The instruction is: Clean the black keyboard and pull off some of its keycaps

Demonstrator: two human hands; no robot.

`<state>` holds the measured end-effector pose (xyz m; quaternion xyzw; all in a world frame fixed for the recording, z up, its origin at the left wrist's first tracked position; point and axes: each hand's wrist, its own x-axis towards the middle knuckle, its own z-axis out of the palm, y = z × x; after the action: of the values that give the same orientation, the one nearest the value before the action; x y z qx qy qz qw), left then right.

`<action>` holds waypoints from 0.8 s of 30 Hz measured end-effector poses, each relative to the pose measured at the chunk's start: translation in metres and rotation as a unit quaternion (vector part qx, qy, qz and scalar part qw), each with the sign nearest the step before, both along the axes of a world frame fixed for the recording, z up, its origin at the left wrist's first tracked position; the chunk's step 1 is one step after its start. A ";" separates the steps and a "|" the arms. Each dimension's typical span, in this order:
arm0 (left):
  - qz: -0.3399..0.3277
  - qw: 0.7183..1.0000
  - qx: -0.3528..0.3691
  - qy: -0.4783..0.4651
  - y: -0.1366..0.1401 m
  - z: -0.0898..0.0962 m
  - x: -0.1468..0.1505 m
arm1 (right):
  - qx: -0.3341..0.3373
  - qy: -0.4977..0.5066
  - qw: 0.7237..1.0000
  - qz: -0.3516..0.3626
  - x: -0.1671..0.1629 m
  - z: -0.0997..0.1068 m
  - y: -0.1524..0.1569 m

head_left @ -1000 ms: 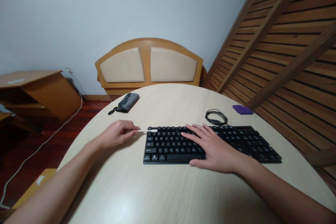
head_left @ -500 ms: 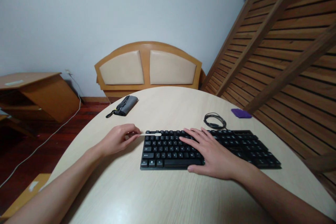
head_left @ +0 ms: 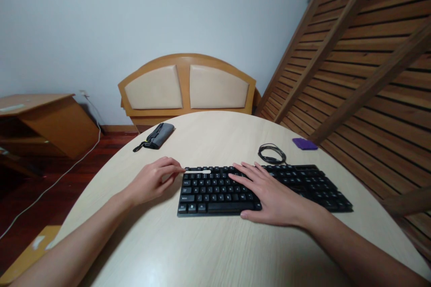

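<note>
The pale round surface carries a black keyboard, lying flat. Spread wide over the keyboard's middle, the right hand rests without gripping it, thumb at its near edge. At the keyboard's left end, the left hand is closed in a pinch. Beyond the keyboard lie a grey pouch to its far left, a coiled cable just behind it and a purple pad to its far right. Pinched in the left hand, a white stick spans only the keyboard's upper-left keys; most lie beyond its reach, and which are finished cannot be told.
</note>
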<state>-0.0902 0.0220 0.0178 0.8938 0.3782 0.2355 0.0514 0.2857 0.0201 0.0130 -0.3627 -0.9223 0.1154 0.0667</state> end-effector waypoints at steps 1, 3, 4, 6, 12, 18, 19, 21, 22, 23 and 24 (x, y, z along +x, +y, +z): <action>0.005 1.000 0.004 0.001 0.001 0.001 -0.004 | 0.003 -0.001 1.000 0.000 0.003 0.001 0.001; 0.008 1.000 0.005 0.002 0.003 0.003 -0.011 | 0.011 -0.004 1.000 -0.012 0.010 0.003 0.003; 0.008 1.000 0.003 0.004 0.004 0.002 -0.012 | 0.011 -0.005 1.000 -0.019 0.013 0.003 0.005; 0.002 1.000 -0.005 0.005 0.005 0.000 -0.011 | 0.005 -0.004 1.000 -0.027 0.018 0.002 0.007; -0.002 1.000 -0.004 -0.028 0.002 -0.011 0.009 | 0.009 0.026 1.000 -0.015 0.019 -0.005 0.010; 0.018 0.998 0.002 -0.056 -0.002 -0.015 0.025 | 0.013 0.028 0.999 -0.016 0.014 -0.006 0.011; 0.019 0.998 0.002 -0.058 -0.003 -0.015 0.027 | 0.013 0.027 0.999 -0.017 0.013 -0.006 0.011; 0.018 0.998 0.002 -0.060 -0.004 -0.015 0.028 | 0.014 0.024 0.999 -0.016 0.010 -0.007 0.010; 0.014 0.998 0.002 -0.060 -0.004 -0.015 0.028 | 0.015 0.026 0.999 -0.015 0.009 -0.007 0.010; 0.009 0.998 0.002 -0.061 -0.004 -0.014 0.029 | 0.015 0.028 0.999 -0.014 0.008 -0.007 0.009; 0.003 0.998 0.000 -0.062 -0.005 -0.013 0.029 | 0.015 0.031 0.999 -0.013 0.007 -0.007 0.009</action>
<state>-0.0613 0.0172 0.0049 0.8761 0.3772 0.2909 0.0737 0.2928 0.0288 0.0061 -0.3696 -0.9167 0.1121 0.1026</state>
